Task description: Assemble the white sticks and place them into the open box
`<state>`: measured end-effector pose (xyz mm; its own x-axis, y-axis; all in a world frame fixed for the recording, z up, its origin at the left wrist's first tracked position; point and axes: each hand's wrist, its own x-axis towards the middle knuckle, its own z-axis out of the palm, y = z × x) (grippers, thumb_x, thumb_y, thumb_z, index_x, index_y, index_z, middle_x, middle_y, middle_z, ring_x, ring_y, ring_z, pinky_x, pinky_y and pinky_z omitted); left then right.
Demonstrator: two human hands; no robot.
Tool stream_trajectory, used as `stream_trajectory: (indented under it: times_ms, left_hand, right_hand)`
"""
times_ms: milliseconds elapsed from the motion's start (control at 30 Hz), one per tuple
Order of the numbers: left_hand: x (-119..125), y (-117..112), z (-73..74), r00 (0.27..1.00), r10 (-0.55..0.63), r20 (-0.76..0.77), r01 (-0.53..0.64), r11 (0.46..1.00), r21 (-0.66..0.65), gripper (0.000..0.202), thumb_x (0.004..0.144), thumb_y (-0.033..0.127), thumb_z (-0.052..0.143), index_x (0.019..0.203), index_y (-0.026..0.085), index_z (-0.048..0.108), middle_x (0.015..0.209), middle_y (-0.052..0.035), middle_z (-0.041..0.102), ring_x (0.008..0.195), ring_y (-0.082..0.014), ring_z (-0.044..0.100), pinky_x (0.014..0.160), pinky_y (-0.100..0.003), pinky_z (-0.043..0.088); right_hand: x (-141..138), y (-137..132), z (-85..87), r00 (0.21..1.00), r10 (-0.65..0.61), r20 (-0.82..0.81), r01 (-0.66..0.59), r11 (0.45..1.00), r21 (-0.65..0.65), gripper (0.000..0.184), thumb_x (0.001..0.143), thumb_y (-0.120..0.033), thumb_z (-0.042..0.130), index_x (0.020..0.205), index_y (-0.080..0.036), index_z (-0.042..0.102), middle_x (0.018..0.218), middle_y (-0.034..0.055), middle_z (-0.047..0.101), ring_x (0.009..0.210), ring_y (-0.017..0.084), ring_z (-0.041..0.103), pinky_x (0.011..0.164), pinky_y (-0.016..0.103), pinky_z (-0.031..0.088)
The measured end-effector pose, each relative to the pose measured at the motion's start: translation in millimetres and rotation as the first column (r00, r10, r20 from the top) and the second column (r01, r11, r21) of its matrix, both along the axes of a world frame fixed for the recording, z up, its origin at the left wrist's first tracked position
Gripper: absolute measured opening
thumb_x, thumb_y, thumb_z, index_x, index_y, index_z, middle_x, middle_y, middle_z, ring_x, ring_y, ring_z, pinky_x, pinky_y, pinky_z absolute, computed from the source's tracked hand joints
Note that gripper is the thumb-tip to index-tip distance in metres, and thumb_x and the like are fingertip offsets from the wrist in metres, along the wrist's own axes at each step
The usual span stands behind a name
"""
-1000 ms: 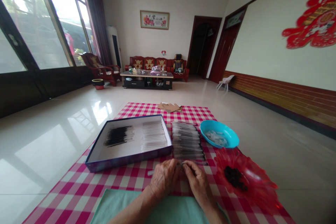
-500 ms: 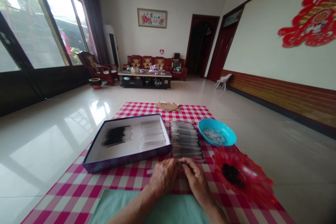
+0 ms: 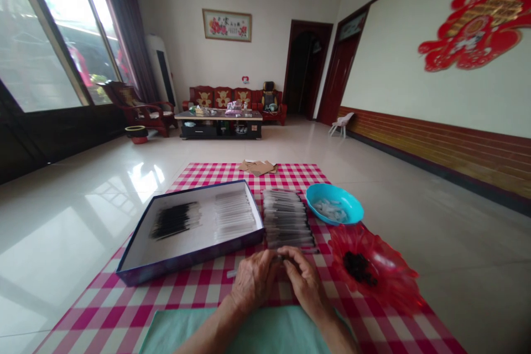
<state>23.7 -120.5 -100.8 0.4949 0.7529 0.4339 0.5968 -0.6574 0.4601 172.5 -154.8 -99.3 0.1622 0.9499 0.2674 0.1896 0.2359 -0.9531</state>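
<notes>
My left hand [image 3: 252,281] and my right hand [image 3: 305,282] meet over the red-and-white checked cloth [image 3: 182,296], fingers pinched together on a thin clear pen-like tube [image 3: 230,274] whose end pokes out to the left. Just beyond my fingertips lies a row of clear tubes [image 3: 287,221]. To the right stand a red flower-shaped dish [image 3: 394,285] with small dark pieces and a blue bowl [image 3: 350,207] with small white pieces. A shallow blue-edged box [image 3: 136,257] on the left holds black-tipped and clear tubes.
A teal cloth [image 3: 174,332] lies under my forearms at the near edge. Folded cardboard [image 3: 257,166] sits at the far end of the cloth. Glossy tiled floor surrounds the cloth; a coffee table [image 3: 218,123], sofa and chairs stand far back.
The view has swung slightly rightward and down, shifting everything left in frame. My hands stay pinched together on the tube in the same spot before the row of tubes.
</notes>
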Motion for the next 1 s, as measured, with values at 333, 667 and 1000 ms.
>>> stream_trajectory:
  times_ms: [333,667,1000]
  left_hand:
    - [0.8,2.4,-1.3,1.0,-0.014,-0.005,0.014,1.0,-0.013,0.014,0.091,0.024,0.039,0.084,0.021,0.05,0.076,-0.0015,0.063,0.069,-0.0135,0.061,0.062,-0.022,0.042]
    - [1.7,3.6,0.3,1.0,0.006,-0.018,-0.006,1.0,-0.003,0.015,0.091,0.025,0.041,0.08,0.021,0.05,0.074,-0.0011,0.063,0.068,-0.0134,0.061,0.06,-0.022,0.041]
    - [1.5,5.2,-3.7,1.0,-0.013,0.0,0.013,1.0,-0.002,0.013,0.092,0.025,0.04,0.083,0.021,0.049,0.076,-0.0014,0.063,0.07,-0.0136,0.061,0.061,-0.022,0.041]
  right_hand:
    - [-1.8,4.1,-3.4,0.986,-0.117,0.121,0.112,0.992,0.053,0.026,0.084,-0.04,0.053,0.083,-0.019,0.068,0.086,0.0073,0.069,0.085,0.022,0.063,0.079,0.03,0.05]
    - [-1.0,2.7,-1.0,0.993,-0.111,0.04,0.113,0.991,-0.075,0.031,0.081,-0.045,0.054,0.09,-0.018,0.067,0.083,0.0073,0.071,0.077,0.022,0.065,0.069,0.029,0.053]
    - [1.5,3.0,-6.3,0.995,-0.053,-0.085,0.048,0.997,-0.059,0.039,0.08,-0.04,0.058,0.112,-0.019,0.058,0.104,0.0094,0.068,0.095,0.024,0.064,0.08,0.033,0.052]
